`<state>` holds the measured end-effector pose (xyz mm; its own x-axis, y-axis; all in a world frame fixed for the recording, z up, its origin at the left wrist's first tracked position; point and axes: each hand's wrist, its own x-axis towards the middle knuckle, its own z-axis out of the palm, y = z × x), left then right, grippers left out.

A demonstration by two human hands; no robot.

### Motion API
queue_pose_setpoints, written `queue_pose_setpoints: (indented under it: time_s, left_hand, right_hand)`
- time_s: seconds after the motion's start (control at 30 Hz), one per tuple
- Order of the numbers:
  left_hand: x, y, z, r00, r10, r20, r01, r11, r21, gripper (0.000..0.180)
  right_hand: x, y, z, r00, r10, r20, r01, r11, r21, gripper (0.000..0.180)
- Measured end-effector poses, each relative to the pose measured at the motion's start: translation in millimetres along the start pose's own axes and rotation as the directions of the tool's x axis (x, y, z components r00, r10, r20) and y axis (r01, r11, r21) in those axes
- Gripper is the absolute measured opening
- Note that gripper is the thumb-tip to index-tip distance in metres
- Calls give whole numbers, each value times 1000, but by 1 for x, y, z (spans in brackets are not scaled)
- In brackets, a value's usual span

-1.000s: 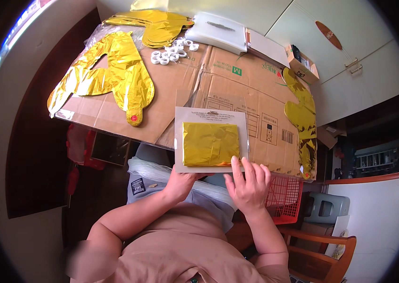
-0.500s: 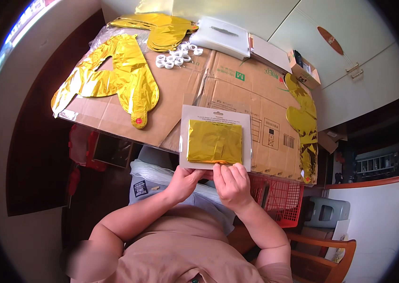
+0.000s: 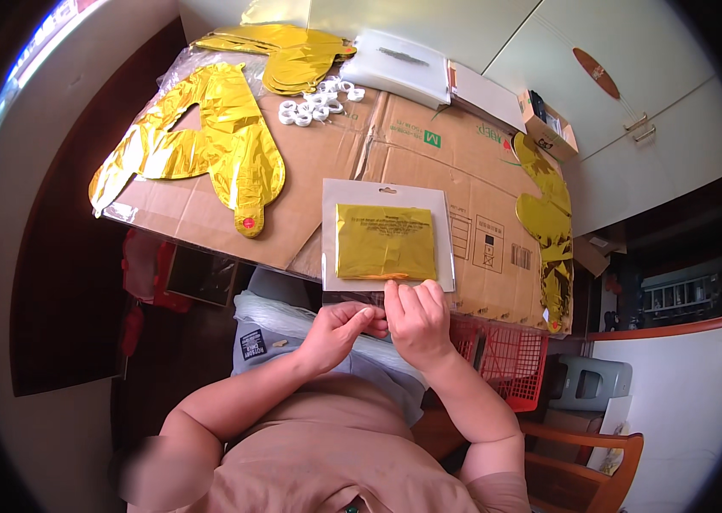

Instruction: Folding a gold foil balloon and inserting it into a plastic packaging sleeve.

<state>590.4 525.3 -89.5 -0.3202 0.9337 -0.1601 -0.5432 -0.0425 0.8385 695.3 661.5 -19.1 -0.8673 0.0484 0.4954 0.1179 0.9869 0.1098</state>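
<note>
While my right hand (image 3: 416, 321) lay flat and spread over the near edge of the packet a second ago, it has now curled in, fingers bent and pinching the packet's bottom edge. My left hand (image 3: 340, 329) has come in to meet it, thumb and forefinger closed on the same edge, so both hands touch just below the gold. That tells me I have gone from steadying the thing to working at its lower seam. The clear packet (image 3: 387, 235) lies flat just beyond my fingertips on the flattened cardboard (image 3: 352, 145), a little nearer me than before. It is a see-through sleeve with a pale backing and a hang hole at its far end, and inside sits a folded gold foil balloon (image 3: 385, 242), a neat shiny rectangle. Farther out to my left lies an unfolded gold foil shape (image 3: 207, 150); beyond it a cluster of small white rings (image 3: 318, 101), and off right another gold foil piece (image 3: 549, 222).
</note>
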Motion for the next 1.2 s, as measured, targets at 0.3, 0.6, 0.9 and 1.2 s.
queue_pose_setpoints:
  time_s: [0.3, 0.6, 0.9, 1.2]
  left_hand:
    - [-2, 6, -6, 998, -45, -34, 43, 998, -45, 36]
    - [-12, 41, -17, 926, -344, 155, 252, 869, 425, 31]
    - [55, 122, 7, 759, 444, 476, -419, -226, 879, 61]
    - [93, 88, -25, 857, 213, 468, -374, -368, 851, 77]
  right_hand:
    - [4, 9, -4, 987, 143, -77, -133, 984, 117, 54]
    - [-2, 13, 20, 997, 80, -11, -78, 987, 142, 38]
    - [0, 16, 22, 989, 141, -47, -130, 974, 185, 30]
    - [-10, 38, 14, 968, 247, -40, -216, 905, 366, 29]
